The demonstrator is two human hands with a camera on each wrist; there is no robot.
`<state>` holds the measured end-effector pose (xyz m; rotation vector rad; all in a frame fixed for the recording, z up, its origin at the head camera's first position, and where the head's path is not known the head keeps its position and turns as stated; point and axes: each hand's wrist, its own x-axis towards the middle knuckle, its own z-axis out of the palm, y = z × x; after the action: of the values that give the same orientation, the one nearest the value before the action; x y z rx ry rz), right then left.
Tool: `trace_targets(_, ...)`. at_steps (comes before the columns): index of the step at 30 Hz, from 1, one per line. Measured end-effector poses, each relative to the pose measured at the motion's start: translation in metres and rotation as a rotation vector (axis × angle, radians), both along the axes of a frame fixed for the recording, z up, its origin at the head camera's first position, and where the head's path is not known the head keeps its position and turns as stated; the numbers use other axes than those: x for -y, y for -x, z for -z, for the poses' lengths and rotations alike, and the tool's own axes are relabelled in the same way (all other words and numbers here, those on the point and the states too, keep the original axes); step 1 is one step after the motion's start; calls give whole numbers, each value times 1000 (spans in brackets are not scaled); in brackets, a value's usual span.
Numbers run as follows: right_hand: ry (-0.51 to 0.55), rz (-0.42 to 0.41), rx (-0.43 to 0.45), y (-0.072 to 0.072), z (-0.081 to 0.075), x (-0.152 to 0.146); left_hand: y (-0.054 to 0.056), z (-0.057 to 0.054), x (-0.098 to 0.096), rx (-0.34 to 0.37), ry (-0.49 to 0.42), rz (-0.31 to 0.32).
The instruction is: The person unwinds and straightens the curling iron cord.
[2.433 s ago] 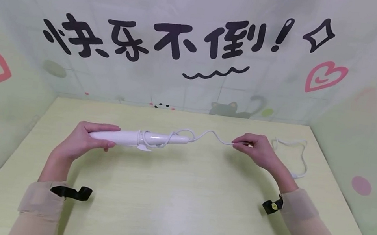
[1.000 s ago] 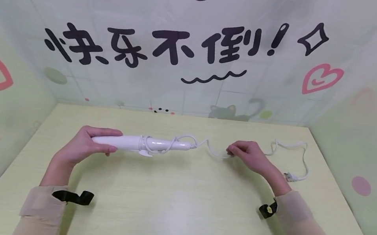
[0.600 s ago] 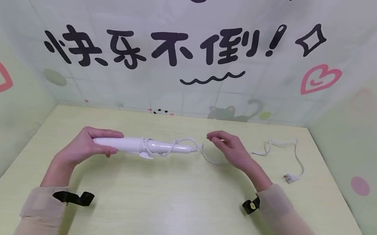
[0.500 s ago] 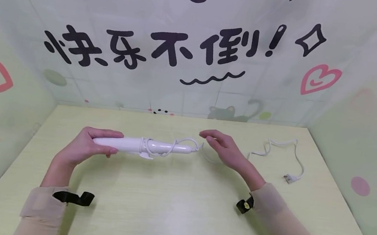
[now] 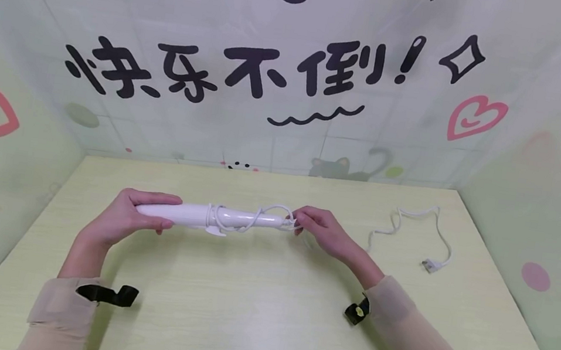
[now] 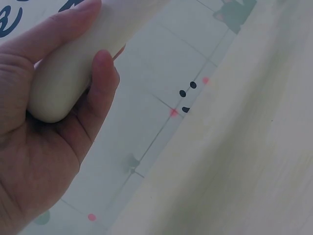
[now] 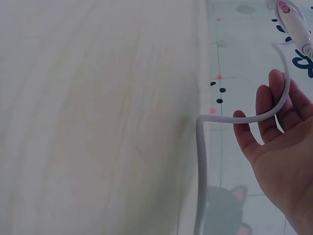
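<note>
My left hand point(image 5: 128, 214) grips the thick end of a long white hair curling iron point(image 5: 248, 219), held level above the table. In the left wrist view, thumb and fingers wrap round the iron's smooth rounded end point(image 6: 56, 93). A white cord point(image 5: 284, 207) loops loosely round its slimmer handle. At the handle's tail my right hand point(image 5: 326, 233) pinches the cord between thumb and fingertips. The right wrist view shows the cord point(image 7: 225, 119) crossing the bent fingers and hanging down; a pink button point(image 7: 283, 7) shows on the handle.
The rest of the cord point(image 5: 416, 212) lies in a bend on the right of the pale wooden table point(image 5: 253, 301), ending in a plug point(image 5: 430, 266). Printed fabric walls point(image 5: 201, 129) enclose the table at the back and both sides.
My right hand has let go of the cord farther out, moved left with fingers spread, and taken hold by the handle's tail. The plug shifted slightly left. The left hand keeps its grip.
</note>
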<state>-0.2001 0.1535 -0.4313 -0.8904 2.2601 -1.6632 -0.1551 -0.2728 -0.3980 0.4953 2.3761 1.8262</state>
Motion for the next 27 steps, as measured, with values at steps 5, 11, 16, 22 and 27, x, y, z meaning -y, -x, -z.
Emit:
trace_targets(5,-14,0,54,-5,-3,-6,-2,1,2,0,-1,5)
trace_targets(11,-40,22,42,-13,-8,-14,-3,1,4,2,3,8)
trace_targets(16,-74,46,-15,-18,-16,-16,-4,1,7,-1,-8,4)
trace_targets(22,-96,72,-54,-19,-20,-21,-5,1,9,0,-13,13)
trace_targets(27,-126,87,-83,-19,-20,-30,-5,0,8,9,9,27)
